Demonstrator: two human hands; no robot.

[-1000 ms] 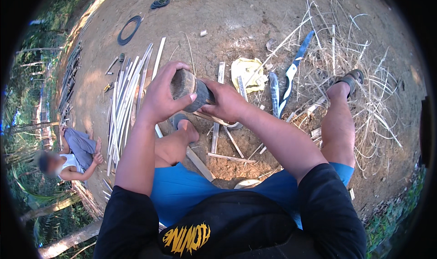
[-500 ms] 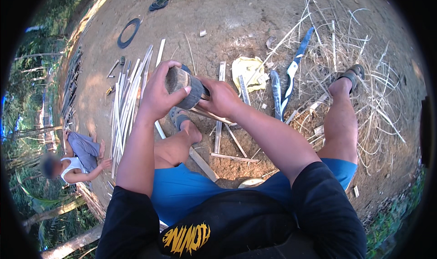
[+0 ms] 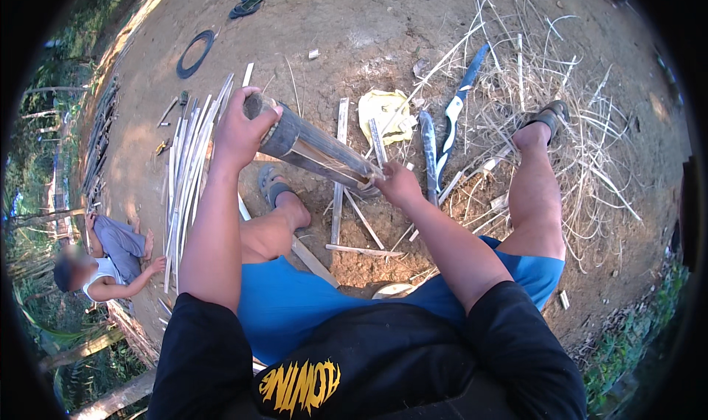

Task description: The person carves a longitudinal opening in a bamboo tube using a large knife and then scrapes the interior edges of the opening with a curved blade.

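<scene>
Hands (image 3: 402,186) drawn farther apart, 1 near each tube (image 3: 286,134) end

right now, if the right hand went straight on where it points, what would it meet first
Likely the dark tube: the right hand is at its lower end, though contact is unclear.

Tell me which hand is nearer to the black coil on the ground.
Left: the left hand is below and right of the black coil in view; the right hand is farther down and right.
</scene>
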